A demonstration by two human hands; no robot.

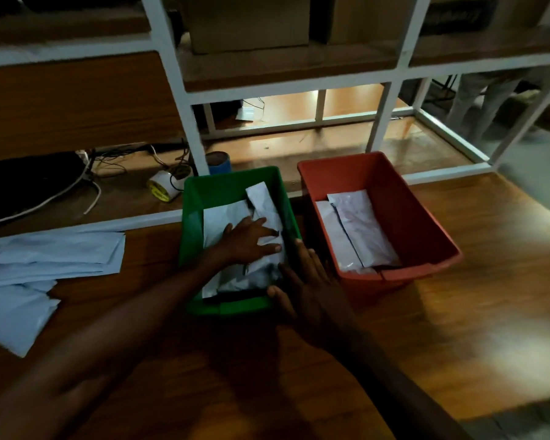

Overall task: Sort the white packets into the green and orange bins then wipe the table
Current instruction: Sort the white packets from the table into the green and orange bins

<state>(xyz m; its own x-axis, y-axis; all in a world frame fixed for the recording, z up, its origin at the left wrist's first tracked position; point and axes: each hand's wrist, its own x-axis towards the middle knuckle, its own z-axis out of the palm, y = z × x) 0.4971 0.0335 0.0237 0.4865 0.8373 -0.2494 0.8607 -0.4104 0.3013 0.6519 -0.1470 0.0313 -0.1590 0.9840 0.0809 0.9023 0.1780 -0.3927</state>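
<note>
Head view, crumpled white packets [226,217], green bin [192,223]

Left hand [246,238] flat, fingers spread; right hand [308,281] flat, extended.

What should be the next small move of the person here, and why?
Probably lift the left hand out of the green bin and reach for the white packets lying on the table to the left. That hand presses flat on packets already in the bin, the right hand rests open at the bin's near right corner, and the loose pile is unsorted.
</note>
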